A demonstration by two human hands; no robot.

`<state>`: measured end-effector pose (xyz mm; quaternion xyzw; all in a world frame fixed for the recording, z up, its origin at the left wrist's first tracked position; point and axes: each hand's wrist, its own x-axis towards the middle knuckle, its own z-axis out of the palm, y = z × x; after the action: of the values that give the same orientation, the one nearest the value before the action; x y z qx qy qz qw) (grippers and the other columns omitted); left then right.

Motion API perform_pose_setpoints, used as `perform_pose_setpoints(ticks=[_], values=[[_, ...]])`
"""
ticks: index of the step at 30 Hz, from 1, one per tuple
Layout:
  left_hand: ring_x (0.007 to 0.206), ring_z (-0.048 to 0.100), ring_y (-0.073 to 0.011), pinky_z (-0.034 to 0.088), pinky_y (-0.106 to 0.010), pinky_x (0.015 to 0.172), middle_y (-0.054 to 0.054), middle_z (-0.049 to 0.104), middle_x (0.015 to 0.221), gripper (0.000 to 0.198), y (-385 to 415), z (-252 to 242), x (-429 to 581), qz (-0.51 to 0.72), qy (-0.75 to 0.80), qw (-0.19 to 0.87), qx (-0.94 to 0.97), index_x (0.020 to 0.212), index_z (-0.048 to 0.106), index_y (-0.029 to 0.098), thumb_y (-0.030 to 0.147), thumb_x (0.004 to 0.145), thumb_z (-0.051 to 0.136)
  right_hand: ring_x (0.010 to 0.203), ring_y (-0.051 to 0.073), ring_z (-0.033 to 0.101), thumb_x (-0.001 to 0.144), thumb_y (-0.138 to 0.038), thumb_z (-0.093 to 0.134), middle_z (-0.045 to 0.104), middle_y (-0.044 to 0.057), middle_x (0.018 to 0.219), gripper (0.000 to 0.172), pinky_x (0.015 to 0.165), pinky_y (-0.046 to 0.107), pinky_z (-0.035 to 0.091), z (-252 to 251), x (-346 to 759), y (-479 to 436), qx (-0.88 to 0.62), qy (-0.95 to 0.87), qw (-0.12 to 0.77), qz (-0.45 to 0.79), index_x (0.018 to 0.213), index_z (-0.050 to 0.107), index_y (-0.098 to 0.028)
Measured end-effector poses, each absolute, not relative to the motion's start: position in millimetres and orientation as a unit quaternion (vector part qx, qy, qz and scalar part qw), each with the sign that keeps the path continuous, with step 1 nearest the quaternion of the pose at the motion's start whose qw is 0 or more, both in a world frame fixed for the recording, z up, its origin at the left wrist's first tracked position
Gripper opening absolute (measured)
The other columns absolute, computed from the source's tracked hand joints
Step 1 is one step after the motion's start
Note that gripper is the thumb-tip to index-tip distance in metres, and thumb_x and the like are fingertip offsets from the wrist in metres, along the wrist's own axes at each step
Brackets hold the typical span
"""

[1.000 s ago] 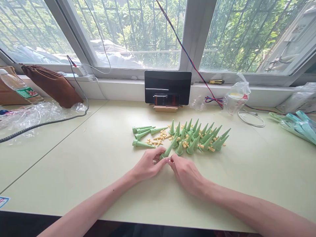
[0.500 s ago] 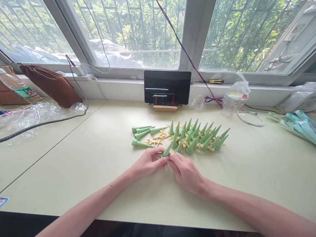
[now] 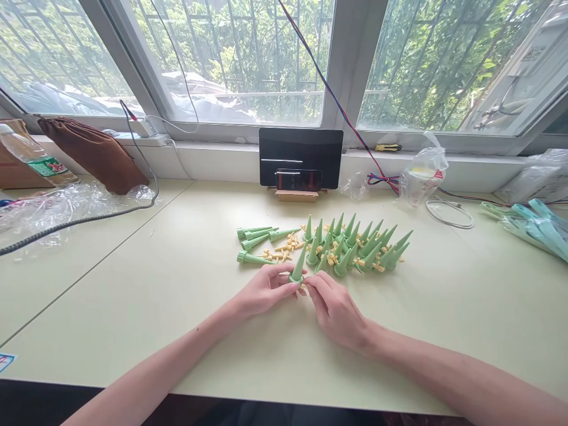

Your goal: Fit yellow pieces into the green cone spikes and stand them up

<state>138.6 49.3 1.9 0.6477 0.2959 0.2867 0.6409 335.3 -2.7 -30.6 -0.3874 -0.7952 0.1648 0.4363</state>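
Note:
My left hand (image 3: 265, 289) pinches the wide base of a green plastic cone spike (image 3: 299, 265), which points up and away. My right hand (image 3: 335, 306) is closed, its fingertips meeting the cone's base from the right; what they hold is too small to make out. Just beyond stands a cluster of several upright green cones (image 3: 359, 245) with small yellow pieces (image 3: 286, 247) scattered among them. Several more green cones (image 3: 256, 238) lie flat to the left of the cluster.
A dark tablet (image 3: 300, 157) stands against the window sill. A brown pouch (image 3: 95, 152), a bottle (image 3: 31, 157), clear plastic wrap (image 3: 57, 207) and a black cable (image 3: 80, 222) lie far left. A bagged cup (image 3: 421, 170) and teal plastic parts (image 3: 539, 226) sit right.
The held cone has tipped from a slant to nearly upright, and both hands have shifted slightly away from me, toward the cluster.

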Motion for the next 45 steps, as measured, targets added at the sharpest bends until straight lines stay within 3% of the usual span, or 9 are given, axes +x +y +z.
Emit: perform_pose_setpoints(ticks=[4,10,18,32,45], values=[[0.078,0.067,-0.0161,0.058,-0.028,0.071,-0.009,0.069,0.106,0.025,51.4,-0.5,137.7,0.283,0.306,0.622,0.662,0.11,0.071,0.016,0.033,0.091,0.066,0.071,0.016,0.056,0.103,-0.015,0.038,0.059,0.006,0.09,0.021,0.065,0.028,0.048,-32.6,336.1,-1.3,-0.379,-0.785,0.46,0.17,0.112,0.057,-0.019],[0.075,0.065,-0.015,0.056,-0.027,0.066,-0.008,0.069,0.104,0.025,51.0,4.4,140.9,0.283,0.309,0.617,0.666,0.108,0.069,0.016,0.034,0.092,0.065,0.083,0.017,0.065,0.101,-0.013,0.046,0.066,0.006,0.096,0.02,0.071,0.028,0.052,-36.4,336.0,0.6,-0.375,-0.754,0.506,0.189,0.116,0.058,-0.02],[0.074,0.067,-0.0165,0.055,-0.028,0.066,-0.008,0.068,0.096,0.022,49.0,5.4,139.8,0.297,0.317,0.621,0.652,0.101,0.064,0.015,0.034,0.092,0.065,0.063,0.013,0.062,0.099,-0.016,0.055,0.068,0.001,0.08,0.013,0.06,0.025,0.05,-34.5,334.9,-0.1,-0.394,-0.72,0.541,0.182,0.107,0.063,-0.019],[0.075,0.067,-0.0167,0.056,-0.03,0.066,-0.008,0.068,0.098,0.026,47.6,5.8,140.6,0.285,0.317,0.627,0.652,0.107,0.064,0.016,0.036,0.092,0.065,0.066,0.013,0.063,0.099,-0.015,0.052,0.069,0.003,0.087,0.015,0.061,0.025,0.052,-30.1,333.0,-1.0,-0.4,-0.71,0.549,0.185,0.108,0.062,-0.021],[0.071,0.067,-0.0169,0.056,-0.03,0.066,-0.005,0.067,0.086,0.027,48.9,-1.4,138.6,0.279,0.327,0.617,0.659,0.102,0.062,0.016,0.038,0.089,0.068,0.058,0.011,0.056,0.1,-0.018,0.05,0.062,0.0,0.073,0.012,0.057,0.024,0.047,-33.8,334.1,1.7,-0.405,-0.72,0.531,0.189,0.102,0.062,-0.019]])
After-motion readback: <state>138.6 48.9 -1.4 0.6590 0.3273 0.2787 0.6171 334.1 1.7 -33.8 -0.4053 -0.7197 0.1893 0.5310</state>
